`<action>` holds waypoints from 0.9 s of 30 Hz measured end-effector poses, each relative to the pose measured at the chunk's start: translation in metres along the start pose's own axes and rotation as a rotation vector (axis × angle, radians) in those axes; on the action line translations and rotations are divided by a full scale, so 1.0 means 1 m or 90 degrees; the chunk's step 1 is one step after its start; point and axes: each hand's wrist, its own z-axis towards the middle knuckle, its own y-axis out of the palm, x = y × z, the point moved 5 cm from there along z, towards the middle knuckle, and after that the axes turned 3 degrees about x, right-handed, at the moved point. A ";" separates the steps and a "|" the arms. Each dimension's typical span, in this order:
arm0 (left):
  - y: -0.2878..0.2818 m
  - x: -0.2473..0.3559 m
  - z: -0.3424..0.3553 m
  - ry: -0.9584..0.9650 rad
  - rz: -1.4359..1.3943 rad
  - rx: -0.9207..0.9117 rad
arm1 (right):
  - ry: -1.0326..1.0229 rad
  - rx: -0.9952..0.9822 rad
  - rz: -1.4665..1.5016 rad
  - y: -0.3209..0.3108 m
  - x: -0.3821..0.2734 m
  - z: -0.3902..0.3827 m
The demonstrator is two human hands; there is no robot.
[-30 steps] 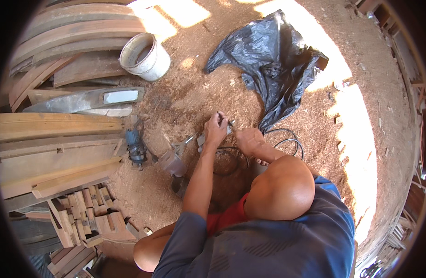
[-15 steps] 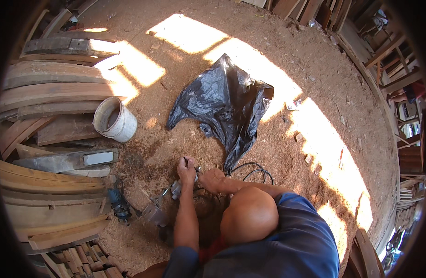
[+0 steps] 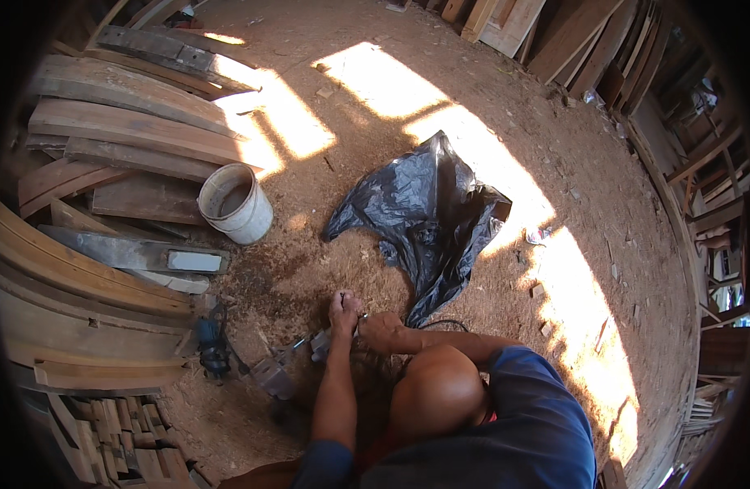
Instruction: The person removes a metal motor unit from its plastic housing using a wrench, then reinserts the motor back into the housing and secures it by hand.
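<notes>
My left hand (image 3: pixel 345 311) is closed, fingertips pinched together on something too small to name. Right beside it, my right hand (image 3: pixel 381 332) is curled into a grip, with a small shiny metal piece (image 3: pixel 362 319) showing between the two hands. What the right fingers hold is mostly hidden. Just left of my left forearm, close to the ground, lies a grey machine part (image 3: pixel 272 377) with a bright metal rod (image 3: pixel 300 343) and a second grey piece (image 3: pixel 319 345). My forearm partly covers these. A black cord (image 3: pixel 447 323) loops behind my right forearm.
A crumpled black plastic bag (image 3: pixel 428 220) lies ahead on the sawdust-covered ground. To the left stand a dirty white bucket (image 3: pixel 246 213), a blue-green corded power tool (image 3: pixel 213 346) and stacked curved planks (image 3: pixel 90 306). Short wood offcuts (image 3: pixel 118 432) are piled lower left.
The whole view has shifted, so the bag and bucket sit further right and lower. My hands stay close together, the left fingers bent a little differently.
</notes>
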 end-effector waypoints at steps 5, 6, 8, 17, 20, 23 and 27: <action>0.025 -0.010 -0.013 -0.049 0.045 -0.087 | 0.059 -0.104 0.057 -0.003 -0.004 -0.017; 0.016 -0.014 -0.012 -0.042 0.054 -0.079 | 0.067 -0.110 0.090 -0.019 -0.015 -0.022; 0.003 -0.019 -0.015 -0.025 0.082 -0.067 | 0.054 -0.128 0.144 -0.026 -0.015 -0.026; 0.013 -0.012 -0.002 -0.120 0.012 -0.060 | -0.123 -0.101 0.033 -0.017 0.007 -0.002; 0.039 -0.011 -0.005 -0.124 -0.117 -0.093 | -0.159 -0.062 -0.023 -0.011 0.027 0.005; -0.009 -0.025 0.020 0.023 0.110 -0.005 | -0.220 -0.032 -0.101 -0.032 -0.008 0.028; 0.042 -0.002 0.017 -0.029 0.037 -0.081 | -0.199 -0.033 -0.147 -0.012 0.048 0.046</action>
